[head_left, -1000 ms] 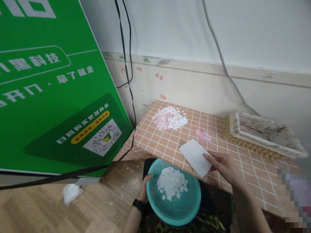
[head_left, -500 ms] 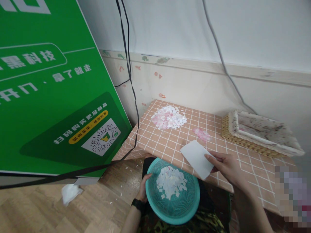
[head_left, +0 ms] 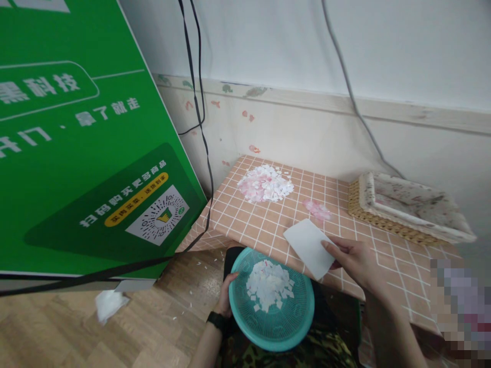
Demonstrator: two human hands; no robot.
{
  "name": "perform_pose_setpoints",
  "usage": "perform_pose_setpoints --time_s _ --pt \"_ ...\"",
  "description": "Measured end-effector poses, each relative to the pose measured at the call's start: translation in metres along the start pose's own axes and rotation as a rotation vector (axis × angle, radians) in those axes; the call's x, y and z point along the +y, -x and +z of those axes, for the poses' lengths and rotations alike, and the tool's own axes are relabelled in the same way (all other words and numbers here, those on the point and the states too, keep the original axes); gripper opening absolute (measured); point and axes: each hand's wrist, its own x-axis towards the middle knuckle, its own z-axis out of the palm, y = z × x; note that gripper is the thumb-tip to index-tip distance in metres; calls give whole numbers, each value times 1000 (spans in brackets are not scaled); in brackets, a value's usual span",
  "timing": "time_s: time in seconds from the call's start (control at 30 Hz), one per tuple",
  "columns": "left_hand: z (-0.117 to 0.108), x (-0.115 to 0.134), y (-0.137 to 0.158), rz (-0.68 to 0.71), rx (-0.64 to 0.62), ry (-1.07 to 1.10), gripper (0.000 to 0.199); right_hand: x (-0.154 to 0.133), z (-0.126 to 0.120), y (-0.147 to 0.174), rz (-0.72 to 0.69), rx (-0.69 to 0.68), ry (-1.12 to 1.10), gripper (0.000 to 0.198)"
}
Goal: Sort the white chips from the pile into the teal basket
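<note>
My left hand [head_left: 227, 295] is closed on the left rim of a round teal plastic strainer basket [head_left: 276, 335], which rests at my lap below the table edge. Inside the basket lies a heap of small white paper pieces [head_left: 268, 283]. My right hand [head_left: 347, 256] pinches the right edge of a flat white card [head_left: 310, 247], thumb on top, fingers partly hidden beneath. The card is over the table's front edge, just above and right of the basket. Beyond it on the tabletop are a small pink patch of pieces [head_left: 317, 209] and a larger white-and-pink pile [head_left: 264, 183].
A checked cloth covers the table [head_left: 326, 189] against the wall. At the back right stands a cloth-lined wicker basket [head_left: 410, 225]. On the left are a large green panel [head_left: 95, 153] and hanging black cables [head_left: 203, 133]. A white plastic bag [head_left: 110, 305] lies on the floor.
The view has shifted slightly. Both hands keep their hold on the basket and the card, with hardly any movement between the frames.
</note>
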Motion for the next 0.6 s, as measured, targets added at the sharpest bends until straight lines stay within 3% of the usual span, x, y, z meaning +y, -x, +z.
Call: perform_pose_setpoints --time_s 0.27,0.47,0.6 --pt "-2 0 -1 23 -13 -23 22 -2 -2 3 6 -40 5 47" --pt "-4 0 -1 21 -26 -24 22 -3 -25 -15 -160 76 -99 45" --pt "-6 -2 -3 -3 -40 -14 25 -10 -36 -37 -211 -10 -66 36"
